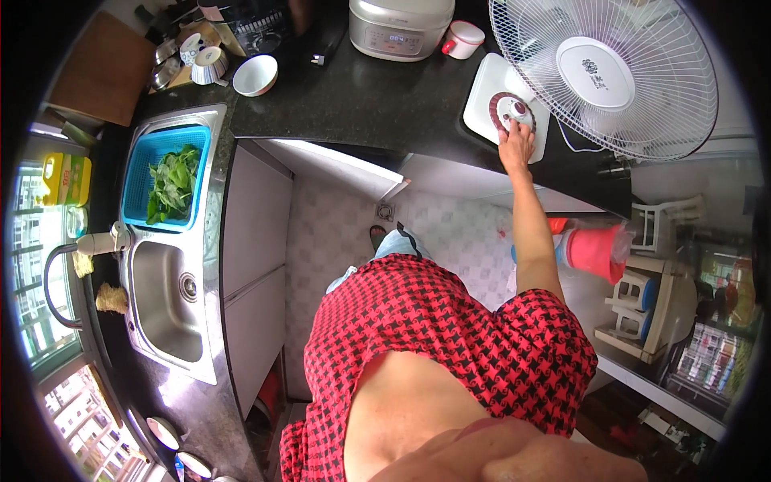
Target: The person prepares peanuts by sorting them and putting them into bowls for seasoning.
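Note:
My right hand (517, 146) reaches onto the base of a standing electric fan, its fingertips at the round dial panel (512, 114). Whether the fingers grip a knob is unclear. The white fan base (483, 90) rests on the dark countertop, and the fan's round wire grille (656, 78) leans over to the right of it. My left hand is out of view. Before me, left of the base, are a rice cooker (394, 42) with a lit display and a white enamel mug (467, 39) with a red handle.
Leafy greens (174, 181) lie in a blue plastic basket (135, 181) over one sink bowl; the steel sink basin (162, 289) is beside it. A white bowl (255, 75) and a plug (317, 59) are on the counter. Below, a cabinet door (343, 165) stands ajar near a red bucket (593, 250).

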A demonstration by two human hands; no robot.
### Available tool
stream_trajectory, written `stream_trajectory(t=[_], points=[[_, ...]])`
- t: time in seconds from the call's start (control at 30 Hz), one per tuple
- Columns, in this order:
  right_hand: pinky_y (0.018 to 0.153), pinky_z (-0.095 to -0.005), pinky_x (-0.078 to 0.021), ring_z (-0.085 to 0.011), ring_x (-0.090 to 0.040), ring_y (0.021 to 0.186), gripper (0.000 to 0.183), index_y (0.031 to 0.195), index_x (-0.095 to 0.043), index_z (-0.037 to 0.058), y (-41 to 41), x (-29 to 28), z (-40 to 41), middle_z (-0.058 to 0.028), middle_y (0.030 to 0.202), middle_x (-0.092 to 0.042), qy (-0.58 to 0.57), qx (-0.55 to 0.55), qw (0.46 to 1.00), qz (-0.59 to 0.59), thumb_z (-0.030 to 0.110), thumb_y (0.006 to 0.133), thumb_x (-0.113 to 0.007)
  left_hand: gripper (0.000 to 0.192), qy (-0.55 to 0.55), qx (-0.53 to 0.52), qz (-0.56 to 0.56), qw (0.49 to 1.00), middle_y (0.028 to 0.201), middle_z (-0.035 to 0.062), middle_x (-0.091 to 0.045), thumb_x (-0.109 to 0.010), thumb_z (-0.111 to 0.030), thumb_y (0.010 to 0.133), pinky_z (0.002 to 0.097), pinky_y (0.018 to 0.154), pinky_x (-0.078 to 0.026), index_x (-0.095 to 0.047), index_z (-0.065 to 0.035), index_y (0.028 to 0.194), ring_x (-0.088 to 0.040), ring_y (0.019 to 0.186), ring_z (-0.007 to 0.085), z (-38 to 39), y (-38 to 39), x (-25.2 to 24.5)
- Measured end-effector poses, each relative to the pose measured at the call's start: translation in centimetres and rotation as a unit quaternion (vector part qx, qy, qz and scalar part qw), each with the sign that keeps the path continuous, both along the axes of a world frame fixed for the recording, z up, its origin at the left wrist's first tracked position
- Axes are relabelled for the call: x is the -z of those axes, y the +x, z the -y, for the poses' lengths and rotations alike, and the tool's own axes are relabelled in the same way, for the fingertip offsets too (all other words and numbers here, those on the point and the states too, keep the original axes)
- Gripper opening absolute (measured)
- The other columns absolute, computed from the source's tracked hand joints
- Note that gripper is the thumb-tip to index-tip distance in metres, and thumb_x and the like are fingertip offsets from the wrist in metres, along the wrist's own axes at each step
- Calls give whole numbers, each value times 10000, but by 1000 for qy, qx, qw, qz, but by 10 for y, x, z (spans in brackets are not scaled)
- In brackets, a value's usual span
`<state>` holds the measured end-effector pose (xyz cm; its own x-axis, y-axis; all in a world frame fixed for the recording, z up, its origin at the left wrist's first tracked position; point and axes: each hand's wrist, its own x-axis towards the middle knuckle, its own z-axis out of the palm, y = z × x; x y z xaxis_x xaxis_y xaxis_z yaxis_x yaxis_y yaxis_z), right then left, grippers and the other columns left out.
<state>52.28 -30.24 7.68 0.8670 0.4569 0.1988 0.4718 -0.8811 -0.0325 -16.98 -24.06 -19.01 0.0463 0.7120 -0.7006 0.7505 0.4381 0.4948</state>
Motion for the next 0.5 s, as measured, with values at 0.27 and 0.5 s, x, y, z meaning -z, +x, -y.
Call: stream_trajectory(t=[0.27,0.5], points=[[870,-541,-351,-341,-344,1179,549,1241,-436,98,14,26,64,-170,1223,-380,165,248,939,174,235,741,-616,367,3,-118,185,976,803,105,-613,-560,-157,793,265,641,-474,-541,86,1068,-579,722,148,-52,113,-107],[882,-434,-396,-334,-463,1066,344,1038,-539,-10,-22,5,43,-193,1057,-529,344,-21,914,216,-31,695,-541,369,-49,-187,73,978,910,134,-635,-561,-189,752,316,730,-487,-576,4,1065,-609,821,195,20,58,-93]])
